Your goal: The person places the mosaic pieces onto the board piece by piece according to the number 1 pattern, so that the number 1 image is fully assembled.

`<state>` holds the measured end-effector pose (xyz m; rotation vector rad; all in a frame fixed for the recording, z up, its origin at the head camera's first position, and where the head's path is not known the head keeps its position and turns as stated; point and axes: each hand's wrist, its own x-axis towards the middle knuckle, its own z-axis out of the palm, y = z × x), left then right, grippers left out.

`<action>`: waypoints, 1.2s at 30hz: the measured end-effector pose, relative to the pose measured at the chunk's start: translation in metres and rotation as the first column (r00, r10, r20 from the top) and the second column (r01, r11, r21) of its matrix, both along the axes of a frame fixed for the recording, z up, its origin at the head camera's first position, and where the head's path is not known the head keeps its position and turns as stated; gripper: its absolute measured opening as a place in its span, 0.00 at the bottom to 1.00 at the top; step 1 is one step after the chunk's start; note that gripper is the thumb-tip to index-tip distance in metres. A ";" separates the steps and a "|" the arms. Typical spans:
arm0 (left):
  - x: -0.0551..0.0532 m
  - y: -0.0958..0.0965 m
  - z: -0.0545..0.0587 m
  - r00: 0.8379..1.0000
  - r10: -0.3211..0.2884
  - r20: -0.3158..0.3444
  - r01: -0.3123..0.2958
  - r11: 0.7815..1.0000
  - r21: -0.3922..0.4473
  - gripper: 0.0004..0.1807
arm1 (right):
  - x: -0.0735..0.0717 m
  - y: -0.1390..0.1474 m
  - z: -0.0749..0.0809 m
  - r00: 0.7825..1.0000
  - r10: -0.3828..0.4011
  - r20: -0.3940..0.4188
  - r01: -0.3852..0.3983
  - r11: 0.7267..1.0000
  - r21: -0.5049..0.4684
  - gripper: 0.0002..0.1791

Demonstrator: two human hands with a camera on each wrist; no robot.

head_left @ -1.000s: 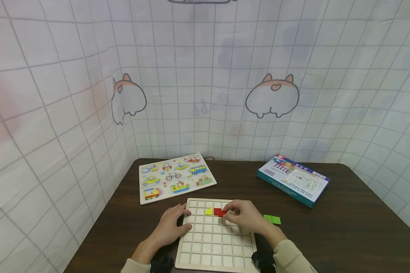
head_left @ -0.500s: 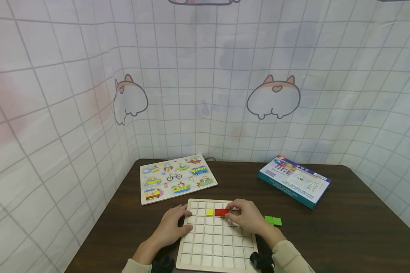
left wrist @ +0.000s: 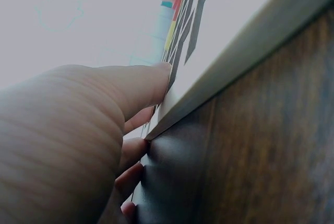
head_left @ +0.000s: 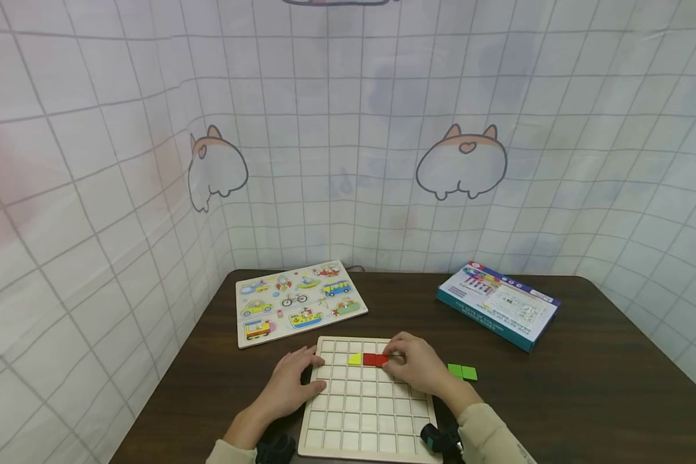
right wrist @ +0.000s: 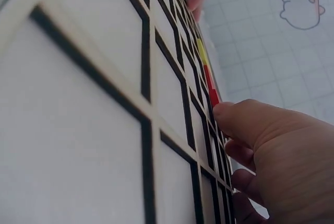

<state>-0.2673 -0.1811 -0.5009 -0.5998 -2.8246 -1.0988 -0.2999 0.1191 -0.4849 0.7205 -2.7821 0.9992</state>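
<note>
A pale wooden grid board point(head_left: 352, 406) lies in front of me. In one of its upper rows sit a yellow tile point(head_left: 355, 359) with a slanted corner and, to its right, a red square tile point(head_left: 368, 359). My right hand point(head_left: 417, 367) pinches a second red tile point(head_left: 381, 361) right beside the first; in the right wrist view the thumb point(right wrist: 235, 117) touches that tile's end. My left hand point(head_left: 290, 380) rests along the board's left edge, thumb and forefinger touching its top, the other fingers lower by the side.
Two green tiles point(head_left: 462, 372) lie on the dark table point(head_left: 586, 386), right of the board and close to my right wrist. Behind the board is a picture puzzle point(head_left: 301, 303) with vehicles. A flat box point(head_left: 499, 306) lies at the back right. A patterned cloth point(head_left: 348, 129) hangs behind the table.
The red tile in my right hand has shifted from a slightly skewed, overlapping position to lie in line beside the other red tile. My left hand stays at the board's edge.
</note>
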 end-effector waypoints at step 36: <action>0.000 0.001 0.003 1.000 0.003 0.013 -0.003 1.000 -0.003 0.18 | -0.002 0.001 -0.003 0.995 -0.074 0.070 0.078 0.994 -0.071 0.07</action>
